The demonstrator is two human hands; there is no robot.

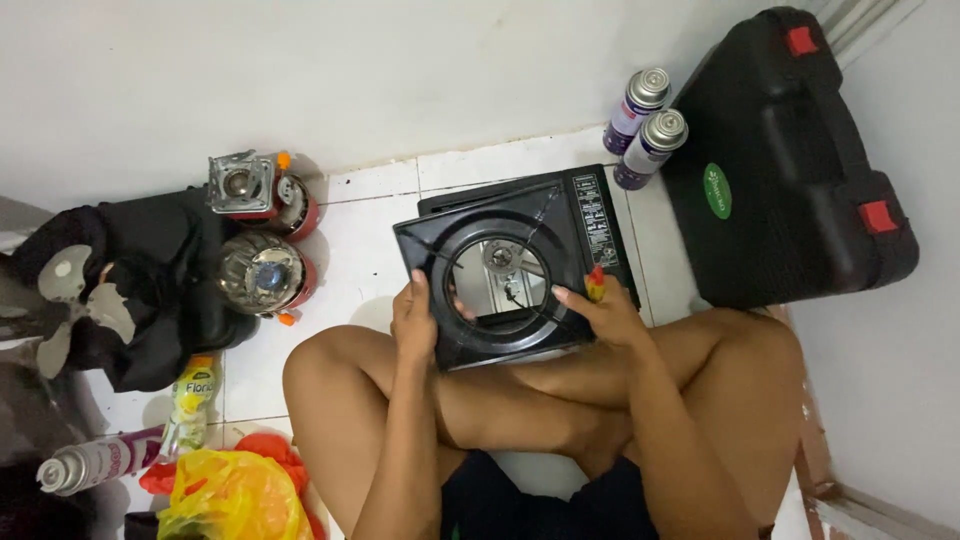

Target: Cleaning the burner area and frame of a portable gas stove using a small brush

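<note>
— Fingers gripping what?
— Both hands clasp a glossy black stove top panel (500,275) with a round cutout, frame centre: left hand (413,325) on its left edge, right hand (610,315) on the right, also pinching a red-yellow tool (595,283).
— Beneath?
— Black metal stove (590,215) on white tiles.

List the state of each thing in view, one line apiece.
Stove top panel: lifted off, held tilted over the stove.
Stove: opened, burner exposed.
Left hand: gripping the panel's left edge.
Right hand: on the panel's right edge, holding a red-handled tool.
Black case: shut, latches closed.
Two gas cans: upright, capped.
Gas can: lying on its side.
</note>
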